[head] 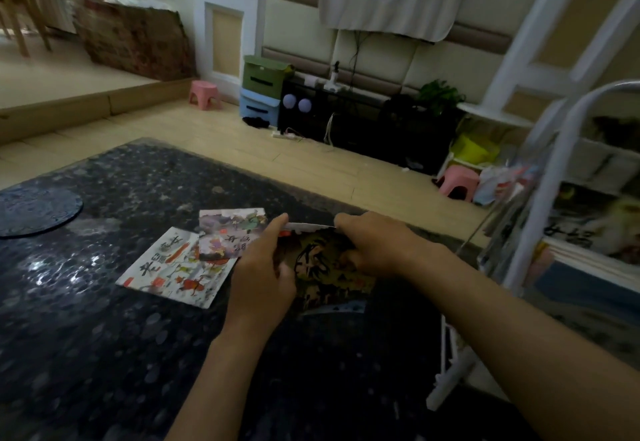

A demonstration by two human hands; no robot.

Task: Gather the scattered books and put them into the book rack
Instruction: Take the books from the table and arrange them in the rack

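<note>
A dark-covered book (329, 267) is tilted up off the black speckled table (104, 319), held by both hands. My left hand (263, 267) grips its left edge, thumb on the cover. My right hand (377, 243) grips its top right edge with curled fingers. Two more books lie flat to the left: a white one with red and green drawings (169, 267) and a smaller purple-toned one (228, 232) overlapping its far corner. The white metal book rack (554, 198) stands off the table's right side, with several books (588, 232) in it.
A round dark mat (34, 210) lies at the table's far left. Beyond the table is wooden floor with two pink stools (459, 182), a black low cabinet (363, 122), stacked green and blue boxes (263, 90) and a white ladder frame (540, 32).
</note>
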